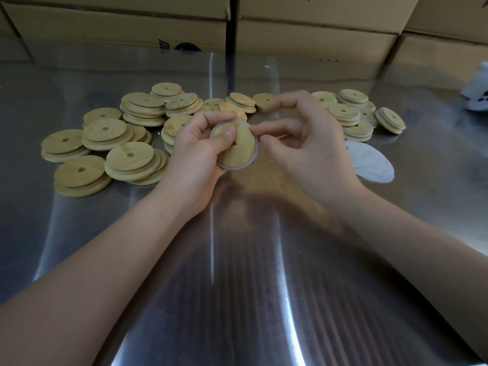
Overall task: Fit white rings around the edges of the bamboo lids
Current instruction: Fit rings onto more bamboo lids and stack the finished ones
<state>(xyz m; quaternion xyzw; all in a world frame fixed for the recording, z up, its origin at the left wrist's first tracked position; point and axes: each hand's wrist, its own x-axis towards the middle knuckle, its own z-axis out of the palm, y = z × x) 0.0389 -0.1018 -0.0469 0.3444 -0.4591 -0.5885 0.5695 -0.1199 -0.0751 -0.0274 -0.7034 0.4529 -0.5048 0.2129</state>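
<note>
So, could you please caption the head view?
The left hand holds a bamboo lid while the right hand pinches its white ring.

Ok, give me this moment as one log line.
phase: fitting | left hand: holds bamboo lid | right hand: pinches white ring at lid's edge | table: bare lids left, loose rings right

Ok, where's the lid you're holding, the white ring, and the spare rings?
held lid [241, 151]: head view, its wood face.
white ring [249, 161]: head view, lower right rim.
spare rings [369, 162]: head view, pile's middle.
</note>
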